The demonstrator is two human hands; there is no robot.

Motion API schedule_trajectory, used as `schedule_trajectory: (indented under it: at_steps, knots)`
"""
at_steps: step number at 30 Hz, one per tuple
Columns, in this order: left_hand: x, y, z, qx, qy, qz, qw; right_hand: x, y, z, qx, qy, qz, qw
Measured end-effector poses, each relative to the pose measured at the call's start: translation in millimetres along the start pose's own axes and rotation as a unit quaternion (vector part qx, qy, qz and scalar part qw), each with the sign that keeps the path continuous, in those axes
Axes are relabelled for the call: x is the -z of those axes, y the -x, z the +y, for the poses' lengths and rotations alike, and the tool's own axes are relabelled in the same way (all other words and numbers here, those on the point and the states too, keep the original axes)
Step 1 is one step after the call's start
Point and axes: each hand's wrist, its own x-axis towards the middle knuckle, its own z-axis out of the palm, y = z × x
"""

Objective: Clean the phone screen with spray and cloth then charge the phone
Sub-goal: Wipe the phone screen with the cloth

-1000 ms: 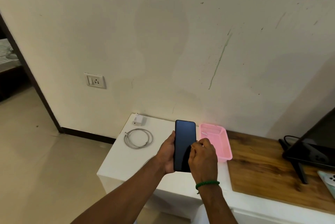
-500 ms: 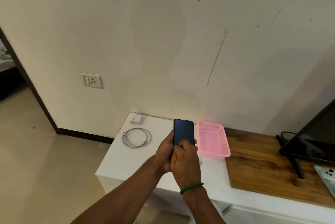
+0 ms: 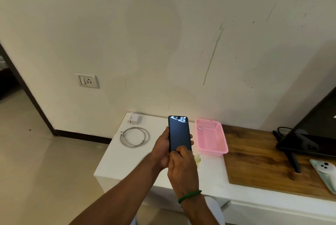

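White desk (image 3: 127, 161) standing against stained wall. Left hand (image 3: 161, 150) gripping dark phone (image 3: 179, 133) upright above desk; right hand (image 3: 181, 166) curling fingers over its lower screen. Coiled cable (image 3: 134, 137), charger (image 3: 133, 118) lying left; pink basket (image 3: 211, 137) right.

The right grip (image 3: 182, 167) covers the lower end of the phone (image 3: 179, 132); whether its fingers pinch a cloth cannot be told. Behind it a yellowish bottle (image 3: 198, 159) shows only as a sliver. The frame's right edge cuts off a dark screen (image 3: 318, 128) and a white phone (image 3: 325, 175).
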Motion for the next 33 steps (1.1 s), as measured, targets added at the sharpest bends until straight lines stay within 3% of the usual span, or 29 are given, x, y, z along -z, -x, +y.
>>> schedule_trajectory:
  at_steps: [18,33]
  knots:
    - [5.0,-7.8,4.1,-0.001,0.010,-0.002,1.000,7.7,8.9,12.0,0.006,0.009,0.023,1.000]
    - [11.0,-9.4,8.5,0.016,0.016,-0.006,1.000,18.1,2.4,35.8,-0.056,-0.006,0.037,0.998]
